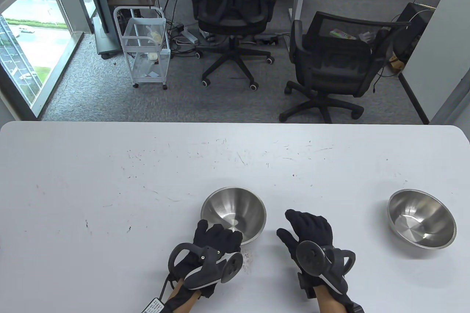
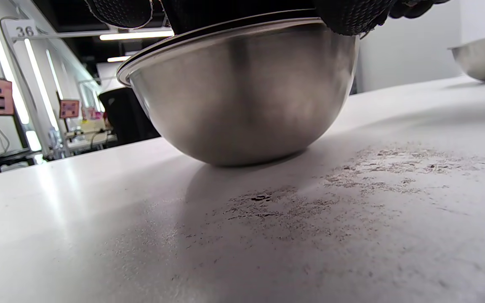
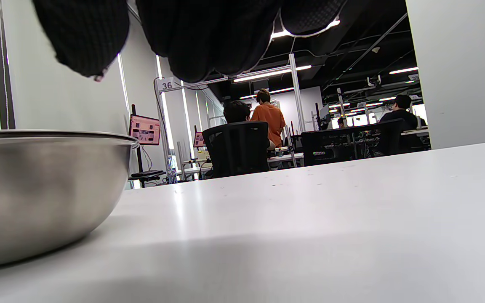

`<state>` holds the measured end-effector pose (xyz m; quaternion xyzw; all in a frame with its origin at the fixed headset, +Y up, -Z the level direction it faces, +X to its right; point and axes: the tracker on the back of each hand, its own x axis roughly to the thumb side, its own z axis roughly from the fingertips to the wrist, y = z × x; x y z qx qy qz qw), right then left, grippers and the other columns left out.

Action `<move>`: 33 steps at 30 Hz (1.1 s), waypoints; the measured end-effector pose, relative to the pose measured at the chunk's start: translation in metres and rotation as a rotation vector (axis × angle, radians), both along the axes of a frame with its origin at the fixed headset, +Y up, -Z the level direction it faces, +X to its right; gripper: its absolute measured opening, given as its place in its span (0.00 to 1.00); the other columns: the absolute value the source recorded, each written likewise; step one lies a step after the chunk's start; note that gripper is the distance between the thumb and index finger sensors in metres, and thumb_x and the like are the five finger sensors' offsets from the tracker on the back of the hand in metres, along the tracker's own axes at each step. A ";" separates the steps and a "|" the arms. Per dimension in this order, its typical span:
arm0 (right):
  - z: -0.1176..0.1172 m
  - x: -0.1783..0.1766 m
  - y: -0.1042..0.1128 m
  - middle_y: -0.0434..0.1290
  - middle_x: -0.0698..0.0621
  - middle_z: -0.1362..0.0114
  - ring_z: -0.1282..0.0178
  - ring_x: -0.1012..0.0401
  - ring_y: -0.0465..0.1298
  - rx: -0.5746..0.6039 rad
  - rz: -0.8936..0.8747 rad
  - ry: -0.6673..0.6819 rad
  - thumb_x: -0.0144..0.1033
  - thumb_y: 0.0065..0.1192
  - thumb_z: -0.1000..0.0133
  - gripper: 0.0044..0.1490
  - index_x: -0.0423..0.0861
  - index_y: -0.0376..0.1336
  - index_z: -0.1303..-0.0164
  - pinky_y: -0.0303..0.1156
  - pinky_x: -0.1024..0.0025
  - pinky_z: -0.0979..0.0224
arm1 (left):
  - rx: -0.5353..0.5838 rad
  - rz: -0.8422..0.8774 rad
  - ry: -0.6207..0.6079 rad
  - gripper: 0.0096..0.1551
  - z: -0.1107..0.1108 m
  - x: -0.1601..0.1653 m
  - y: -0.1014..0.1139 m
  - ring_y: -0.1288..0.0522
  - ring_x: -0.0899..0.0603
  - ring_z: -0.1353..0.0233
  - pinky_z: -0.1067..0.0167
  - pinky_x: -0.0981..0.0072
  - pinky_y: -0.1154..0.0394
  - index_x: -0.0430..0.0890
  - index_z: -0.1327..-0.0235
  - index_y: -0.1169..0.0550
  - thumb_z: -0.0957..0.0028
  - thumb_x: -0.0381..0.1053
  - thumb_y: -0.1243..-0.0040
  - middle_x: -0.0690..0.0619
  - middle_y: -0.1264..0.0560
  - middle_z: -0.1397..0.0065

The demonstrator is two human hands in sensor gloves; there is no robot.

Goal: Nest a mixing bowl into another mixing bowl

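Note:
Two steel mixing bowls stand upright on the white table. The middle bowl (image 1: 233, 214) is near the front edge. The other bowl (image 1: 422, 219) is far to the right. My left hand (image 1: 222, 234) holds the middle bowl's near rim. In the left wrist view its fingers (image 2: 347, 17) lie over the rim of that bowl (image 2: 242, 97), which rests on the table, and the far bowl (image 2: 484, 57) shows at the right edge. My right hand (image 1: 295, 226) is open and empty, just right of the middle bowl. In the right wrist view that bowl (image 3: 44, 189) sits below its fingers (image 3: 209, 38).
The white table (image 1: 110, 188) stretches wide on the left and behind the bowls, with a scuffed patch (image 2: 352, 185) by the middle bowl. Two office chairs (image 1: 330, 67) and a white cart (image 1: 145, 48) stand beyond the far edge.

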<state>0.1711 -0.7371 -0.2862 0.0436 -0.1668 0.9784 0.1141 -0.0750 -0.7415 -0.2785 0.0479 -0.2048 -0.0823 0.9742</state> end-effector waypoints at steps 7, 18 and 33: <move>0.000 0.000 0.000 0.79 0.59 0.32 0.30 0.57 0.78 -0.003 0.003 0.002 0.60 0.71 0.55 0.38 0.58 0.68 0.34 0.66 0.47 0.24 | 0.024 -0.010 0.002 0.26 0.001 -0.001 0.001 0.18 0.48 0.24 0.22 0.36 0.38 0.71 0.32 0.19 0.40 0.63 0.50 0.67 0.12 0.28; -0.001 0.000 -0.001 0.79 0.59 0.32 0.30 0.57 0.78 -0.012 0.005 0.001 0.60 0.71 0.55 0.38 0.57 0.68 0.33 0.66 0.47 0.23 | 0.103 0.047 0.045 0.32 0.005 -0.031 0.015 0.25 0.46 0.21 0.22 0.35 0.38 0.64 0.25 0.24 0.44 0.67 0.50 0.62 0.17 0.26; 0.000 -0.003 -0.001 0.79 0.59 0.32 0.30 0.57 0.78 -0.004 0.020 0.011 0.60 0.71 0.55 0.38 0.58 0.68 0.33 0.66 0.47 0.23 | 0.212 0.110 0.239 0.37 -0.003 -0.107 0.031 0.28 0.45 0.18 0.22 0.33 0.39 0.62 0.20 0.31 0.45 0.69 0.49 0.60 0.25 0.20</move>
